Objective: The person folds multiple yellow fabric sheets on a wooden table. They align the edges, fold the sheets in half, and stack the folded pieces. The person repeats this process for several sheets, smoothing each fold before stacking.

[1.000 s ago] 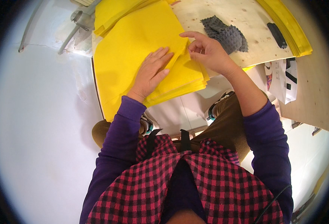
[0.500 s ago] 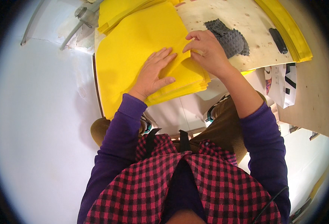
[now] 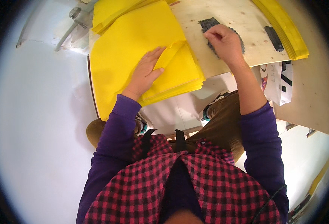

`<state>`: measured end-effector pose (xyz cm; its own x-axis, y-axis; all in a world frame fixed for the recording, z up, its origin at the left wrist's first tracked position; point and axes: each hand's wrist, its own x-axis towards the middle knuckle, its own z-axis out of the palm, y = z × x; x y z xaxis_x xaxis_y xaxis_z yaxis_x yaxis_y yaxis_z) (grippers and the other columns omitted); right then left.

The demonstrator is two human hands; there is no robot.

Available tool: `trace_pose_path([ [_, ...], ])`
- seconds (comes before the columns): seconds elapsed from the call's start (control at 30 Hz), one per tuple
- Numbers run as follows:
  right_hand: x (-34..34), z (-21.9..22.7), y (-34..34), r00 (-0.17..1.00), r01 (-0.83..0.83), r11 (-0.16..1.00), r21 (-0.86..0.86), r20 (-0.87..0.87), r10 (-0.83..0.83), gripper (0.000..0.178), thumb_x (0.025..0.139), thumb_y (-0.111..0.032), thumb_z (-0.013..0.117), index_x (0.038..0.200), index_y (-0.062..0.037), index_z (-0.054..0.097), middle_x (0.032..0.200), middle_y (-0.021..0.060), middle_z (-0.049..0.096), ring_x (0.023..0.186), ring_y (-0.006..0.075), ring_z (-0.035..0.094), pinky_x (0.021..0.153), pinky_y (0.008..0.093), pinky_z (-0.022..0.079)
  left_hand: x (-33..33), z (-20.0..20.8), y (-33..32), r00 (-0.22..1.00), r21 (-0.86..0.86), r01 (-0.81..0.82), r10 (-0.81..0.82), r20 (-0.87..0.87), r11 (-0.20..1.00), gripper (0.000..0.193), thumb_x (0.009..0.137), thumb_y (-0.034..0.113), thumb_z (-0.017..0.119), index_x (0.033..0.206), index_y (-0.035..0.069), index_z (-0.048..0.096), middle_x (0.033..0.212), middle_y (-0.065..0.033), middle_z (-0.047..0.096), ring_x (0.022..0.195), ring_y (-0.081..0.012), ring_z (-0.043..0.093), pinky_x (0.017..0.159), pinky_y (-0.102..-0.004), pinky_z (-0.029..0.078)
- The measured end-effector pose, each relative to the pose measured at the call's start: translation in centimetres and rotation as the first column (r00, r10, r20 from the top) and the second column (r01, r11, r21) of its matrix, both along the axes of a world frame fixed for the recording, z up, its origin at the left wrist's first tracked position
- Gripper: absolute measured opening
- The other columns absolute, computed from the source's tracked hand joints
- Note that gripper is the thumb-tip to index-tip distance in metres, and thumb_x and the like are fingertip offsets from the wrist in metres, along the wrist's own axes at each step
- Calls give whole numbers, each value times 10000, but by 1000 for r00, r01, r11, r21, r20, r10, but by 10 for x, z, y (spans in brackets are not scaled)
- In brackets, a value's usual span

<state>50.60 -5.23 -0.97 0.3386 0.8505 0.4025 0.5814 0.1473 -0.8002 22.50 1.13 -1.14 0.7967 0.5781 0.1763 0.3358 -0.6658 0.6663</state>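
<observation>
My left hand [image 3: 146,71] lies flat on a stack of yellow cloth-like sheets [image 3: 123,56], fingers stretched out and thumb apart. Beside its fingers, the right part of the top sheet is turned up into a raised flap [image 3: 169,53]. My right hand [image 3: 224,43] is off the stack, above a crumpled dark grey textured cloth [image 3: 208,24] that it partly covers. Its fingers are curled together in a pinch. Whether anything is between those fingertips I cannot make out.
More yellow sheets [image 3: 111,16] lie at the far left of the wooden table [image 3: 188,22]. Another yellow stack [image 3: 284,30] runs along the right, with a black oblong object [image 3: 273,39] beside it. Below the table edge stands a white printed bag [image 3: 278,84].
My right hand has left the sheets' right side, moved right over the grey cloth, and its fingers have closed. The top sheet's flap now stands up beside my left hand, which stays on the stack.
</observation>
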Motion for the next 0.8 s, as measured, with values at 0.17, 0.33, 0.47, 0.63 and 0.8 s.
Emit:
trace_pose_path([
  [0.17,39,-5,-13,893,135,988,76,423,-155,176,758,-234,741,848,-89,698,935,70,642,926,241,586,821,373,481,0,3,0,1000,16,0,-1,11,1000,575,864,288,503,1349,-17,448,1441,-166,412,1358,-340,327,1138,-424,207],
  [0.33,47,-20,-8,847,179,940,-290,531,3,201,768,-274,721,908,-132,699,952,67,626,956,267,562,843,407,466,-1,0,-1,1000,44,5,-6,23,999,575,867,295,504,1345,-20,450,1434,-167,420,1354,-343,331,1135,-425,216],
  [0.47,47,-21,-6,873,194,949,-248,486,-52,182,793,-272,700,916,-139,695,940,55,626,948,271,571,831,396,475,-2,0,2,999,47,25,-26,19,999,562,867,291,502,1333,-21,462,1432,-159,425,1352,-339,336,1134,-424,219],
  [0.63,51,-26,-8,854,194,973,-122,509,-106,189,815,-277,684,923,-122,688,919,74,628,940,288,588,816,387,487,-3,-3,0,1000,21,-24,24,13,999,537,868,279,499,1309,-27,484,1436,-149,426,1358,-327,334,1134,-418,223],
  [0.8,48,-29,3,854,326,921,-214,483,-191,221,860,-297,651,917,-86,686,919,106,636,874,316,600,804,394,489,-2,-6,5,999,61,31,-33,34,998,535,871,283,496,1308,-25,485,1439,-143,425,1360,-322,334,1133,-420,225],
])
